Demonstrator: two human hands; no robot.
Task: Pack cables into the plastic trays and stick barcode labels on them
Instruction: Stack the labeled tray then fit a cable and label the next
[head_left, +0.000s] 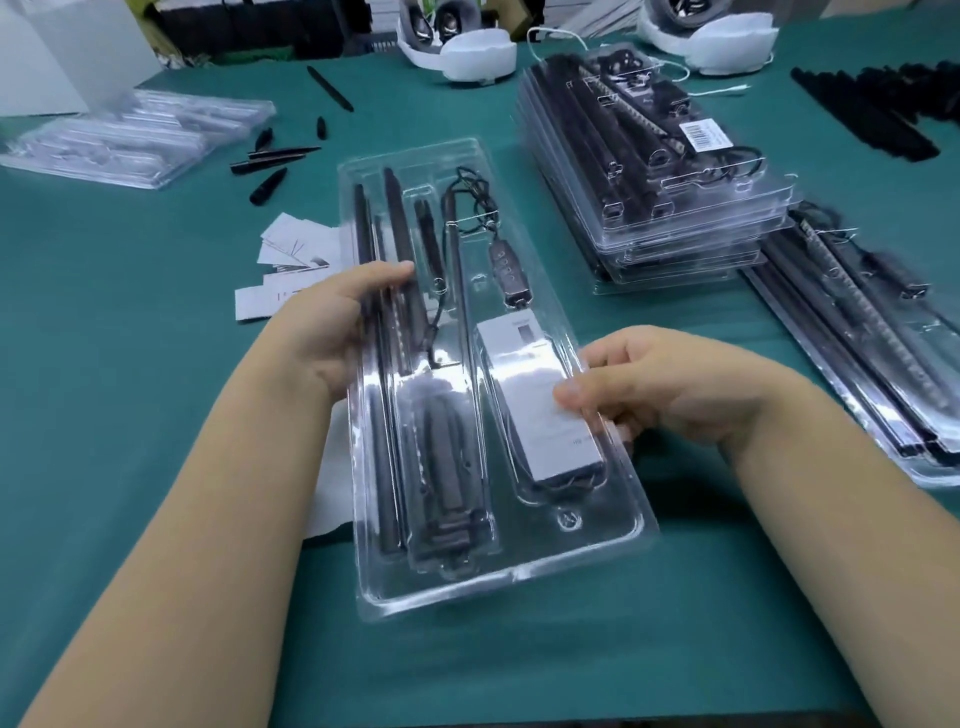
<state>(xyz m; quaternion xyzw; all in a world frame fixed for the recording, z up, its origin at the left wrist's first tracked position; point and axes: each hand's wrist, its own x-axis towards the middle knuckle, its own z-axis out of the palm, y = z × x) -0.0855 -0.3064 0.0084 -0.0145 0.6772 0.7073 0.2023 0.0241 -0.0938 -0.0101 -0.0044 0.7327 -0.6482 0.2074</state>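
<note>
Two hands on tray, centre table: left hand grips 9 o'clock edge, right hand pinches 3 o'clock edge. Cables seated inside; tray should be kept level, label pressed flat w/o creases.

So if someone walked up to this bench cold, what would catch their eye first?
First, the clear plastic tray in the middle of the green table, packed with black rods and a cable, gripped at its edges by the left hand and right hand. Next, the stack of finished trays at the upper right, the top one bearing a barcode label. A scatter of white paper slips lies just left of the held tray.
</note>
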